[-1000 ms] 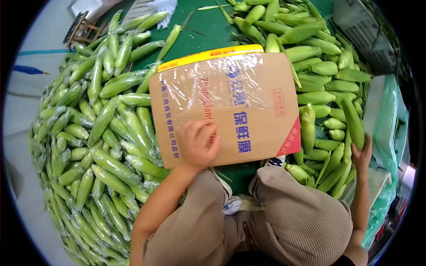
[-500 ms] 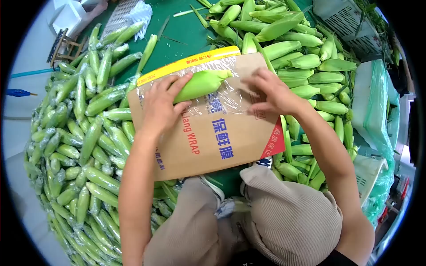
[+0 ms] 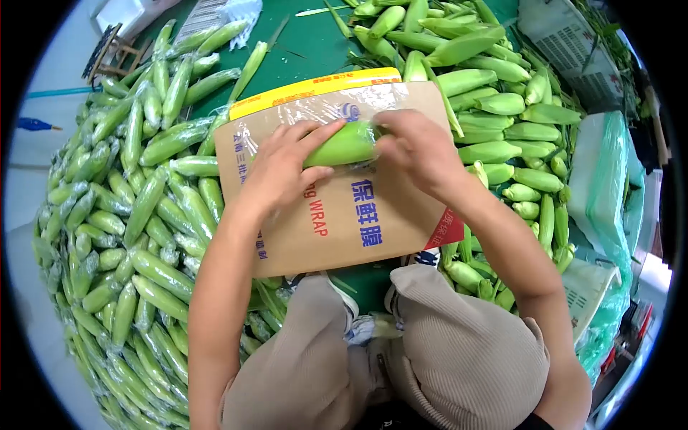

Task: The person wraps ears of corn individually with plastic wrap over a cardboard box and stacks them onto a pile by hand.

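A green ear of corn (image 3: 344, 145) lies across a cardboard box (image 3: 315, 247) over my knees. My left hand (image 3: 287, 161) is closed round the ear's left end, fingers on top and thumb at the near side. At the right end my right hand (image 3: 416, 150) has its fingers bent round the tip, where clear film shows. More film (image 3: 365, 100) lies on the box top, beside a yellow strip (image 3: 315, 89) along the far edge.
Film-wrapped ears (image 3: 161, 276) are heaped at the left, and unwrapped ears (image 3: 494, 154) at the right. Plastic crates (image 3: 573, 50) stand at the far right, near a pale box with green plastic (image 3: 605, 172). A small wooden stool (image 3: 115, 57) is at the far left.
My right hand has come from the right-hand heap to the box, and an ear of corn now lies there. My left hand has moved up from the near part of the box onto the ear.
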{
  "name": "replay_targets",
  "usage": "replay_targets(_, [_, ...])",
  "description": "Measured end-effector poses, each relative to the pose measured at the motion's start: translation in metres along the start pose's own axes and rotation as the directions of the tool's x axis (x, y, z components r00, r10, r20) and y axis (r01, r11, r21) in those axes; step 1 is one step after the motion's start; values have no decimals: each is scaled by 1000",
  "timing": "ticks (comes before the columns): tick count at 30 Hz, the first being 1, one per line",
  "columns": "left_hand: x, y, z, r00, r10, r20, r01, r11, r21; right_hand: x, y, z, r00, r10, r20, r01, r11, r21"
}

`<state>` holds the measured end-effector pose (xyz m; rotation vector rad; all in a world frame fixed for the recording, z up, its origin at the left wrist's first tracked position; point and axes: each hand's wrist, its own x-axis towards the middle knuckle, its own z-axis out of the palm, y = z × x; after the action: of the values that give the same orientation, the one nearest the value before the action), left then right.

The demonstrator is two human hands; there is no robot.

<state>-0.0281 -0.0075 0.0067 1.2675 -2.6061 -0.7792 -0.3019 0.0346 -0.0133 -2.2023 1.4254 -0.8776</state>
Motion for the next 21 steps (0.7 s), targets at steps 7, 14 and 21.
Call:
replay_targets(7, [-69, -32, 25, 903, -251, -349, 279, 960, 34, 36, 7, 26, 986, -33, 164, 72, 969, -237])
replay_targets(14, [-96, -38, 43, 638, -346, -688, 327, 930, -165, 24, -3, 3, 895, -22, 446, 102, 982, -156])
replay_targets(21, [-119, 31, 66, 891, -40, -453, 55, 998, 20, -16, -37, 8, 753, -224, 618, 211, 973, 96])
